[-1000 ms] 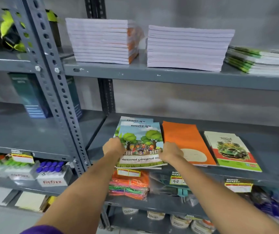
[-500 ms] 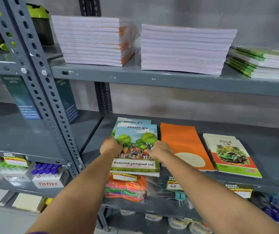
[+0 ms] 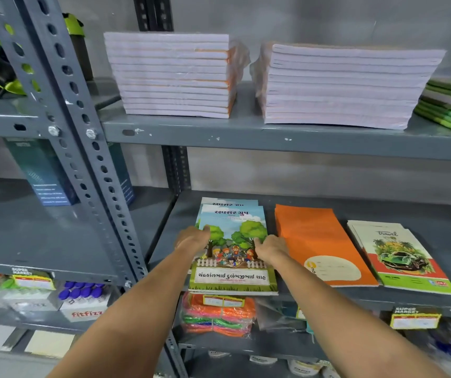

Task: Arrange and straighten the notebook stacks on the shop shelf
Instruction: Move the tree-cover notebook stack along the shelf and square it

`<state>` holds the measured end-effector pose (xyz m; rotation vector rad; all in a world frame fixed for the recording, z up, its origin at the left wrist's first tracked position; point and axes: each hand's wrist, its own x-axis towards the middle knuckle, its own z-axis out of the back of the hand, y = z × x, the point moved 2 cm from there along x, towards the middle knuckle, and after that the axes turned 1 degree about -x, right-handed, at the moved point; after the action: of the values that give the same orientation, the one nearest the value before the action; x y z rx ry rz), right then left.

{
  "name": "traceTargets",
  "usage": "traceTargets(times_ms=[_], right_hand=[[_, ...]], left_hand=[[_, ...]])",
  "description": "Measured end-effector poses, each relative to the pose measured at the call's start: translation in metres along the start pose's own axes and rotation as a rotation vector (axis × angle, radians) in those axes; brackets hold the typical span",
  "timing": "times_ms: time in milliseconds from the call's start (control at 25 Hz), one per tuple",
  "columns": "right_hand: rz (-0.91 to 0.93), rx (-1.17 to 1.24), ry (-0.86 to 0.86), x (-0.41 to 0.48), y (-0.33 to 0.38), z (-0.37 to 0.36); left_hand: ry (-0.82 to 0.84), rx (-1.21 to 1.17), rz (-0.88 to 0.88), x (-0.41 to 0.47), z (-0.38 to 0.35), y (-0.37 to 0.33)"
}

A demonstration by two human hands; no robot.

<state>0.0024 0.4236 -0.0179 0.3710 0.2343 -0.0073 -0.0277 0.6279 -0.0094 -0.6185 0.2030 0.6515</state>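
A small stack of tree-cover notebooks [image 3: 232, 227] lies on the middle grey shelf [image 3: 382, 211]. The top one sits a little nearer than the one under it, whose far edge shows. My left hand [image 3: 191, 240] presses the stack's left edge. My right hand [image 3: 270, 248] presses its right edge, fingers on the cover. An orange notebook stack [image 3: 320, 241] lies just to the right. A car-cover notebook stack [image 3: 401, 257] lies further right.
On the upper shelf [image 3: 246, 135] stand two tall white-edged notebook stacks [image 3: 175, 75] [image 3: 347, 85] and a green-edged stack [image 3: 450, 105]. A perforated upright post [image 3: 82, 148] stands at left. Coloured bands in plastic [image 3: 219, 315] and price labels [image 3: 415, 317] sit below.
Both hands slid from the stack's near corners further along its sides. The top notebook moved slightly deeper on the shelf.
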Motion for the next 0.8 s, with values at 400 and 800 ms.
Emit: traceTargets(times_ms=[400,800], right_hand=[[0.137,0.055,0.261,-0.013,0.005,0.004],[0.232,-0.218,0.305,-0.047,-0.003,-0.017]], left_hand=[[0.249,-0.012,-0.199,0.007,0.037,0.021],[0.403,0.562,-0.426,-0.031,0.003,0.029]])
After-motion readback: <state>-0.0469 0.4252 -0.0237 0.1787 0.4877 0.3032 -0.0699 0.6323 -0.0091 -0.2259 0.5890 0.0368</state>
